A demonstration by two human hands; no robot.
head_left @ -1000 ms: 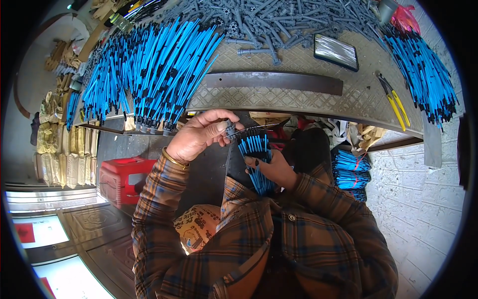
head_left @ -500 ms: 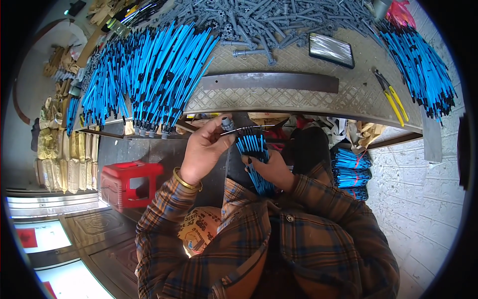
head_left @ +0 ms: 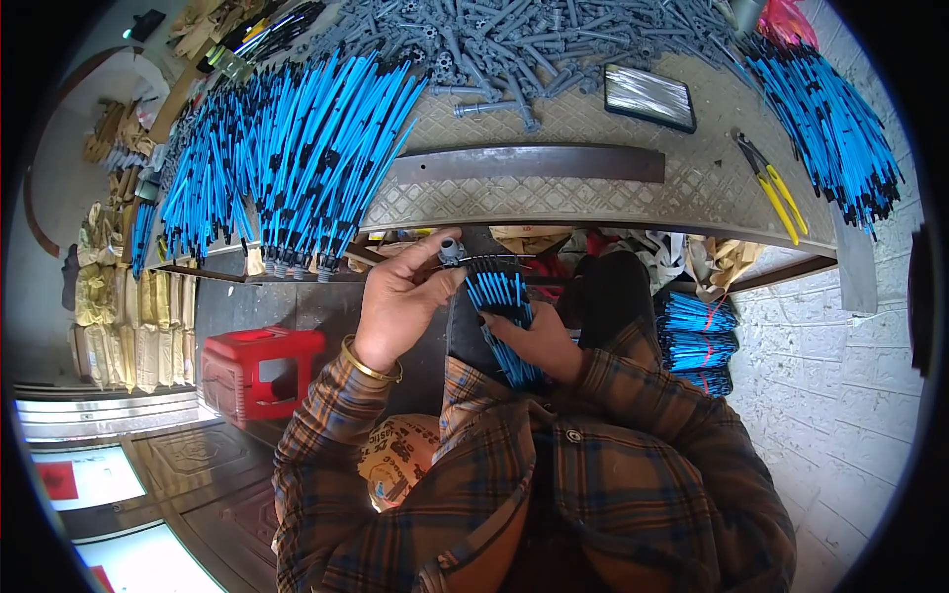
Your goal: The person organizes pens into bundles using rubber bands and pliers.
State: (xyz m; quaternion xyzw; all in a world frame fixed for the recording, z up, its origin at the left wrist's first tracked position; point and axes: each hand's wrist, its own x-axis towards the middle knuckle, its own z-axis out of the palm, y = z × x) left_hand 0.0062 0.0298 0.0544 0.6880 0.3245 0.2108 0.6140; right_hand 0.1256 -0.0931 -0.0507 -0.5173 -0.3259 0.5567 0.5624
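Observation:
My left hand (head_left: 395, 301) is closed, with thumb and fingers pinching a grey plastic fitting (head_left: 451, 250) that has a round end. A thin pale wire or strip (head_left: 509, 261) runs from beside those fingers to the right, across the top of a bundle of blue rods (head_left: 501, 290). Around this bundle the fingers of my right hand (head_left: 542, 341) are wrapped. The rods stand upright above my lap, with dark ends at the top. How the wire joins the fitting is too small to tell.
On the table (head_left: 534, 205) ahead lie grey plastic parts (head_left: 554, 44), blue rods (head_left: 326, 138) at left, more blue rods (head_left: 825, 128) at right, a black tray of silvery strips (head_left: 649, 97), yellow-handled pliers (head_left: 776, 193) and a dark metal bar (head_left: 529, 163). A red stool (head_left: 262, 371) stands left.
The grey fitting has tipped slightly, its round end turning up. Both hands keep their hold, and the rod bundle has barely shifted. The whole view has moved a little.

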